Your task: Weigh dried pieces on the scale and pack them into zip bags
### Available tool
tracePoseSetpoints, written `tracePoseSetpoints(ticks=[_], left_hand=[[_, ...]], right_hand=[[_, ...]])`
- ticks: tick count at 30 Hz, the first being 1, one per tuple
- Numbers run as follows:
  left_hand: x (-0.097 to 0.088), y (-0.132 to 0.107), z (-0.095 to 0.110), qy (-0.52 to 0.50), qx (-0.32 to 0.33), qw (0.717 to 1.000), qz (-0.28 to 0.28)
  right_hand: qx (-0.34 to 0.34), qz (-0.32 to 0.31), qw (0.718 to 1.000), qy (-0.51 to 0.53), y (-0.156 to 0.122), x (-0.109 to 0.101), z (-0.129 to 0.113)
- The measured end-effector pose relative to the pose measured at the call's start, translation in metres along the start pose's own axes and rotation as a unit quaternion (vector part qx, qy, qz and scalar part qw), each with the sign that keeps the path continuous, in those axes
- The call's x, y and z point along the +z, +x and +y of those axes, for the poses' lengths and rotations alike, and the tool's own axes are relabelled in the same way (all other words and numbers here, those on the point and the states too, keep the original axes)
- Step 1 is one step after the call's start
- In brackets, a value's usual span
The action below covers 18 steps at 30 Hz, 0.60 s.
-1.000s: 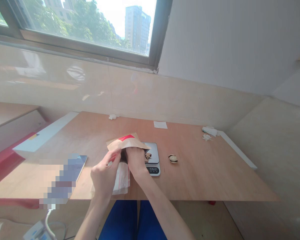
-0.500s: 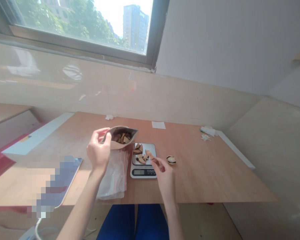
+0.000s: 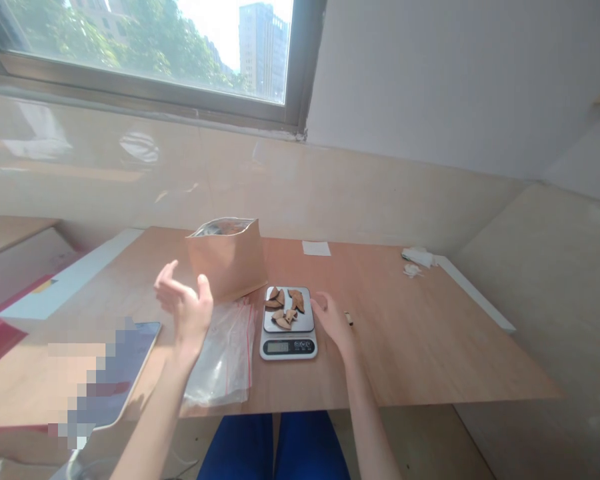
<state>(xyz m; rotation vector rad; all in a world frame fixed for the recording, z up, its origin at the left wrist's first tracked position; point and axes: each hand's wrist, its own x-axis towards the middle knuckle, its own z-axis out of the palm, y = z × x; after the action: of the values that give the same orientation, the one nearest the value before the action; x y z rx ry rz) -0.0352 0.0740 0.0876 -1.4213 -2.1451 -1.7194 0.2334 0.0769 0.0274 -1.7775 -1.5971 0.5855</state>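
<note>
My left hand (image 3: 185,303) is open with fingers and thumb spread, holding nothing, in front of the brown paper bag (image 3: 230,260). That bag stands upright on the table, its mouth gaping, and its contents hardly show. To its right is a white kitchen scale (image 3: 289,350) with a metal plate. Several dry brown shell-like pieces (image 3: 283,320) lie on the plate in loose clusters. Just right of the scale, my right hand (image 3: 334,323) is open and empty, fingertips near the plate's edge. Beyond it, a small pale-and-dark piece (image 3: 349,319) is mostly hidden by the hand.
Clear zip bags (image 3: 223,363) lie flat left of the scale. A tablet-like device (image 3: 135,367), partly blurred out, rests at the left with a cable. A white paper (image 3: 317,248) and crumpled tissue (image 3: 413,270) lie farther back, near the wall.
The paper bag, held tilted in my left hand before, now stands on the table, released. The brown piece from my right hand now lies on the scale, and that hand has moved right.
</note>
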Motion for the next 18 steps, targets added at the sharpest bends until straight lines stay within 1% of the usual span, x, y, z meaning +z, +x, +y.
tracePoseSetpoints(ticks=[1,2,3,4,5,7,8,10,13,15,17,18], left_hand=[[-0.007,-0.016,-0.002,0.02,0.013,1.0,-0.008],[-0.014,-0.032,-0.005,0.026,0.032,0.999,-0.034],[-0.019,-0.048,-0.008,0.024,0.05,0.996,-0.072],[-0.022,-0.063,-0.012,0.02,0.06,0.993,-0.1],[-0.024,-0.076,-0.017,0.016,0.067,0.988,-0.139],[-0.022,-0.097,-0.025,0.024,0.061,0.977,-0.205],[-0.019,-0.105,-0.028,0.035,0.052,0.97,-0.233],[-0.014,-0.115,-0.032,0.073,0.026,0.96,-0.27],[-0.009,-0.12,-0.036,0.117,-0.015,0.951,-0.286],[-0.008,-0.122,-0.038,0.117,-0.019,0.951,-0.285],[-0.009,-0.125,-0.041,0.101,-0.004,0.954,-0.281],[-0.009,-0.126,-0.042,0.092,0.009,0.955,-0.28]], right_hand=[[-0.01,0.051,0.998,-0.041,-0.009,0.0,0.009],[-0.022,0.099,0.991,-0.084,-0.017,0.001,0.02],[-0.036,0.134,0.983,-0.118,-0.023,0.002,0.031],[-0.049,0.148,0.978,-0.138,-0.028,0.004,0.042],[-0.06,0.147,0.977,-0.145,-0.03,0.006,0.053],[-0.075,0.122,0.98,-0.137,-0.026,0.011,0.068],[-0.079,0.108,0.982,-0.13,-0.019,0.013,0.072],[-0.086,0.086,0.985,-0.123,0.003,0.016,0.074],[-0.095,0.071,0.985,-0.124,0.042,0.018,0.068],[-0.095,0.069,0.985,-0.125,0.061,0.019,0.063],[-0.091,0.077,0.985,-0.127,0.067,0.021,0.059],[-0.091,0.086,0.984,-0.127,0.065,0.022,0.058]])
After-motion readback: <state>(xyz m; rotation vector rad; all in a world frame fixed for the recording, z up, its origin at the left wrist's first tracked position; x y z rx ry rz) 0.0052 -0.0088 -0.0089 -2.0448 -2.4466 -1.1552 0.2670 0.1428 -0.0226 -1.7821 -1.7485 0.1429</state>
